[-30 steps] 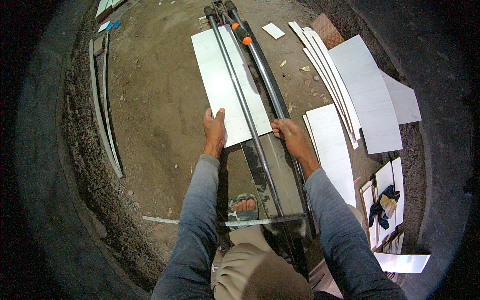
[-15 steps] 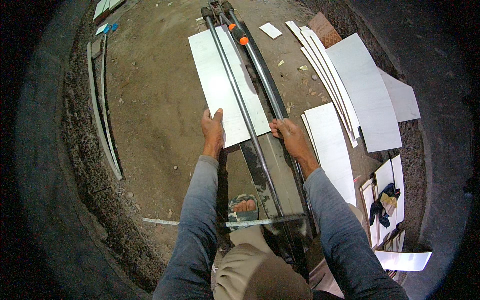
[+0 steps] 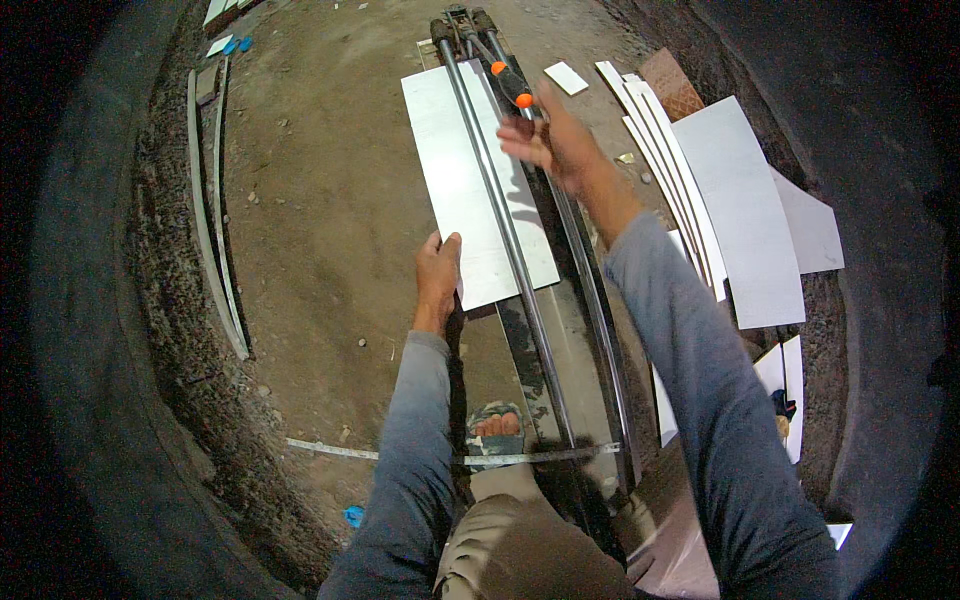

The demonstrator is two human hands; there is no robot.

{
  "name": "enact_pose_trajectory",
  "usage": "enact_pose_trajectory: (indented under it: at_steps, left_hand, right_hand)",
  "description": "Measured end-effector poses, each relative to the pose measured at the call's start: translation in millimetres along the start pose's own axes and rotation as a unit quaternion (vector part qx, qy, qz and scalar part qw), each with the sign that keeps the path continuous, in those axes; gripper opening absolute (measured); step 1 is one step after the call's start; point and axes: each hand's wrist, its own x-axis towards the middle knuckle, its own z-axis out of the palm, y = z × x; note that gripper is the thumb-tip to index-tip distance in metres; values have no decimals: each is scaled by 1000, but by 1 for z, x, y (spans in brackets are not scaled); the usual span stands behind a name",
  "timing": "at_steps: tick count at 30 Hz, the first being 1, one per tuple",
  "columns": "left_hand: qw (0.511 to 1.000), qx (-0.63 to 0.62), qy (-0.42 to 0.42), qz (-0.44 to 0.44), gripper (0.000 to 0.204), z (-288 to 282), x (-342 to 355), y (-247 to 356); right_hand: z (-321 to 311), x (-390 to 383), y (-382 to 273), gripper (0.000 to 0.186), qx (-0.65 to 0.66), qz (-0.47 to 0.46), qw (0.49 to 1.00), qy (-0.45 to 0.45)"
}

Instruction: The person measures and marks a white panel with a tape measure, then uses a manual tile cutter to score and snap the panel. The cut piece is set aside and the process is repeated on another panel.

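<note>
A white tile (image 3: 437,150) lies on the bed of a manual tile cutter (image 3: 565,350), beneath one of its two long metal rails (image 3: 524,290). My left hand (image 3: 437,280) grips the tile's near left edge, thumb on top and fingers partly hidden. Above the right rail, my right hand (image 3: 570,150) is raised with its fingers apart and slightly blurred, holding nothing. Just beyond its fingers is the cutter's black handle (image 3: 511,84) with orange ends, toward the far end of the rails. Whether the hand touches the handle I cannot tell.
Long white strips (image 3: 665,170) and large white tiles (image 3: 745,220) lie to the right, partly behind my right arm. A measuring strip (image 3: 540,455) crosses the cutter's near end by my sandalled foot (image 3: 495,425). Two long thin strips (image 3: 205,220) lie on the dirt ground at left.
My right hand has left the tile's near right corner and moved forward toward the handle, its fingers spreading. The left hand keeps its hold on the tile. The whole view has shifted slightly.
</note>
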Motion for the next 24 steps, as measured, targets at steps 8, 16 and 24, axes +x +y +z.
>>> enact_pose_trajectory:
  at_steps: [8, 16, 24]
  left_hand:
    - [998, 66, -20, 8, 41, -3, -16, 13]
    - [917, 341, 144, 151, 42, 13, -31, 43]
    - [841, 361, 49, 401, 42, 87, 41, 114]
  right_hand:
    - [51, 53, -60, 33, -290, -21, 957, 26]
    - [30, -24, -60, 35, -426, -48, 902, 57]
    - [-4, -242, -3, 45, -357, 5, 928, 107]
